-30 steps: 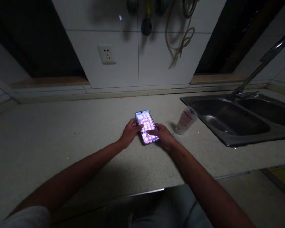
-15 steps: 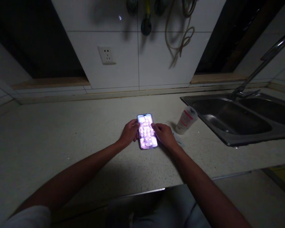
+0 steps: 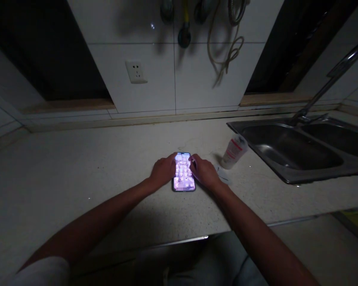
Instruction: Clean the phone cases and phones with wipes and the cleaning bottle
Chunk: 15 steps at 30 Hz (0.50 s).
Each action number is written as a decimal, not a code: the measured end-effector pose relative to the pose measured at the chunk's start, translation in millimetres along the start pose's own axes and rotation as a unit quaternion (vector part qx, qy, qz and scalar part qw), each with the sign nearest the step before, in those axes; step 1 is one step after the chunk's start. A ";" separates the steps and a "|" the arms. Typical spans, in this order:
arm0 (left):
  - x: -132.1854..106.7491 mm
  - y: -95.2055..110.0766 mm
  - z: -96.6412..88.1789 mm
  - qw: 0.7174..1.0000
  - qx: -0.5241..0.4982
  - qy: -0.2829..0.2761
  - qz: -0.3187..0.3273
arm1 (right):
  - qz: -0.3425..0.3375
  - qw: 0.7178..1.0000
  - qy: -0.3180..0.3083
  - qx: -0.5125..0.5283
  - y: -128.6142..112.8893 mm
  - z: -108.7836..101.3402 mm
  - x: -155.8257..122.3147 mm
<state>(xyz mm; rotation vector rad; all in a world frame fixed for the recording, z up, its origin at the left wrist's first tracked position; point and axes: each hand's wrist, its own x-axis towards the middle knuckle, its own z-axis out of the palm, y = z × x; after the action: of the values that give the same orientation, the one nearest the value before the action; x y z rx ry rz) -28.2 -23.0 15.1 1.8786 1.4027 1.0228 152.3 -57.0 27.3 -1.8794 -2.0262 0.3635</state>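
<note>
A lit smartphone lies flat on the pale speckled countertop, screen up and showing rows of icons. My left hand grips its left edge with curled fingers. My right hand grips its right edge the same way, and its fingers overlap the screen's upper corner. Both forearms reach in from the bottom of the view. The room is dim and the phone is the brightest thing in it.
A plastic cup with a red label stands to the right of the phone, with a small flat white thing in front of it. A steel double sink with a tap fills the right. A wall socket and hanging cord are behind.
The phone has slid toward me and turned straight, from lying slanted to lying square to the counter edge. Both hands came back with it and stayed on its sides.
</note>
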 end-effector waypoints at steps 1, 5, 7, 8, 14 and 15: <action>-1.1 1.1 0.2 1.000 0.028 -0.005 0.005 | -0.005 1.000 -0.001 -0.005 0.1 0.3 -0.2; -5.7 4.8 1.2 0.983 0.180 -0.032 0.025 | -0.010 1.000 0.008 -0.025 0.8 3.1 -1.2; -7.2 5.0 1.5 0.979 0.197 -0.034 0.034 | -0.010 0.999 0.014 -0.031 0.9 5.0 -1.9; -7.5 4.9 1.4 0.981 0.189 -0.031 0.038 | -0.011 0.999 0.017 -0.030 1.0 5.9 -2.1; -3.1 5.7 -4.3 0.982 0.185 -0.028 0.039 | -0.014 0.992 0.076 0.096 6.1 6.2 -0.6; -1.5 5.8 -5.6 0.982 0.186 -0.026 0.035 | -0.011 0.988 0.094 0.125 7.8 5.4 0.1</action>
<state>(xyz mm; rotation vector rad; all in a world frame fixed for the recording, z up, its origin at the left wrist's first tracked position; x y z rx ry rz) -30.2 -26.0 22.5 2.2156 1.5922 0.7737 157.1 -56.0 19.2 -1.6715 -1.7869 0.3977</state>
